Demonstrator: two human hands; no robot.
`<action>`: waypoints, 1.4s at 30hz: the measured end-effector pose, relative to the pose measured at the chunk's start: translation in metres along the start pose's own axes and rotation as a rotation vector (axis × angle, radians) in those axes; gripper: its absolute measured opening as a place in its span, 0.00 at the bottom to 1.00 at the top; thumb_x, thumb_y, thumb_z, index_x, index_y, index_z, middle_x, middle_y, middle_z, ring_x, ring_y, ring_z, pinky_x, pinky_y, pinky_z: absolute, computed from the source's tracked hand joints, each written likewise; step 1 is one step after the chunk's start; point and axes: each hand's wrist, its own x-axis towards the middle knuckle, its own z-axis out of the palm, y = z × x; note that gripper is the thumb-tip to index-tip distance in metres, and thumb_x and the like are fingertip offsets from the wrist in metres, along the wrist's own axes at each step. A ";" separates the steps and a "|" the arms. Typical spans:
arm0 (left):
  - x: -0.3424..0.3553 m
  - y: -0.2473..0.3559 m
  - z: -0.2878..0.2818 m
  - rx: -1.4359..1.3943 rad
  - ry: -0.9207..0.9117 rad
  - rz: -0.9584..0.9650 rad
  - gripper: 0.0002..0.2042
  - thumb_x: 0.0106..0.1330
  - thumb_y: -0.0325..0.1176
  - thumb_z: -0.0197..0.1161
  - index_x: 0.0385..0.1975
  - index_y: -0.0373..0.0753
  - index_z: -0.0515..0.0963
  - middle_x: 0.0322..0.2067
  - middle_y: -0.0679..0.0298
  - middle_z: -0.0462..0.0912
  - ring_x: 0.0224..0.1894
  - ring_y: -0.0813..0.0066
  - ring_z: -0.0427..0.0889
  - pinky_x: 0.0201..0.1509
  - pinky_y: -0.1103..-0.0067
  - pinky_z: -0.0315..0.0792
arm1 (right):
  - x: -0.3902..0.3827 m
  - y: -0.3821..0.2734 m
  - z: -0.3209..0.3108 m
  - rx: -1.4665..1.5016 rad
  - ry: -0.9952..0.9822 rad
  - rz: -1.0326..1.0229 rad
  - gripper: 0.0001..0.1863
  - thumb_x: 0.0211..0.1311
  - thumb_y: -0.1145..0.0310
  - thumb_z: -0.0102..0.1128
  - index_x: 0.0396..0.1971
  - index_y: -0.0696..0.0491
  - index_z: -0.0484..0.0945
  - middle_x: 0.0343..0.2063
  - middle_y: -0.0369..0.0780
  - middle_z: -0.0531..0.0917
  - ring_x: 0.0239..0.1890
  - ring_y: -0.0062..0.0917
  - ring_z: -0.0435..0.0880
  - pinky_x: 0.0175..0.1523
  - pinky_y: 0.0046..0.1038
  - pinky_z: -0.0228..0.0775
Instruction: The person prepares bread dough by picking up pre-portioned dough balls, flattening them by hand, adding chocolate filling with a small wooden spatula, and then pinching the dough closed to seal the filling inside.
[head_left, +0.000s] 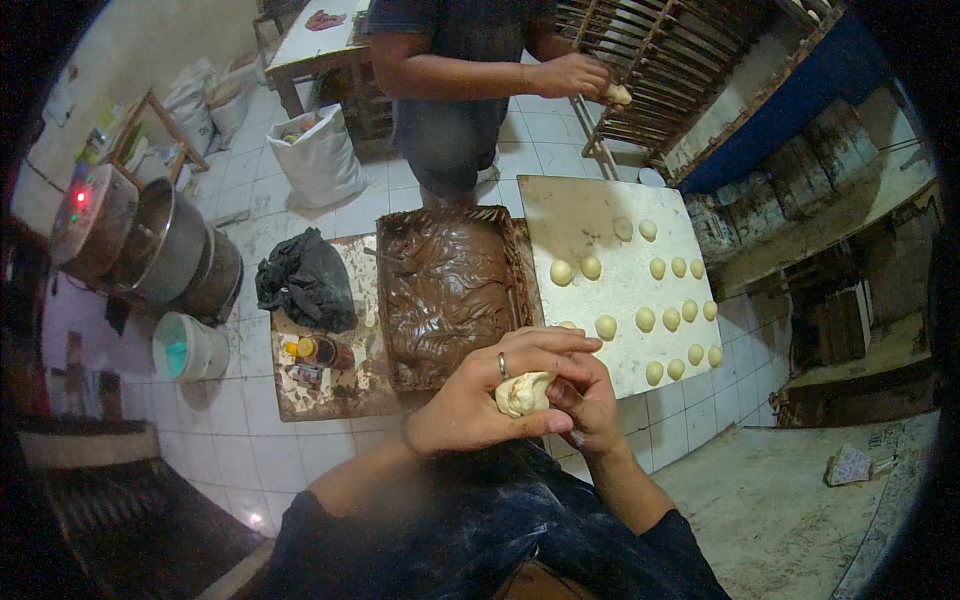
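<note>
- Left hand [465, 400]: curled closed around a lumpy cream dough piece [521, 396].
- Right hand [592, 408]: clamped on the dough's right side; some fingertips hidden, so I can't tell their exact placement.
- Dough is between both hands, near the tray's close right corner in my view.
- Rectangular tray [518, 280] holds glossy brown paste [445, 290].
- Right: pale flat board [560, 215], round cream dough balls [645, 320].
- Left: crumpled black plastic bag [305, 278].

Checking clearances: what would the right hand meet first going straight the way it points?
Most likely the dough in the left hand, close ahead of the right hand; whether they touch is unclear.
</note>
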 end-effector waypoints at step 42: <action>-0.029 -0.042 0.030 -1.000 0.867 -0.640 0.15 0.79 0.43 0.50 0.37 0.38 0.73 0.40 0.57 0.80 0.47 0.68 0.80 0.54 0.72 0.76 | 0.015 -0.003 -0.005 -1.090 -0.037 -0.351 0.13 0.53 0.69 0.75 0.40 0.49 0.89 0.35 0.38 0.76 0.41 0.29 0.77 0.47 0.29 0.72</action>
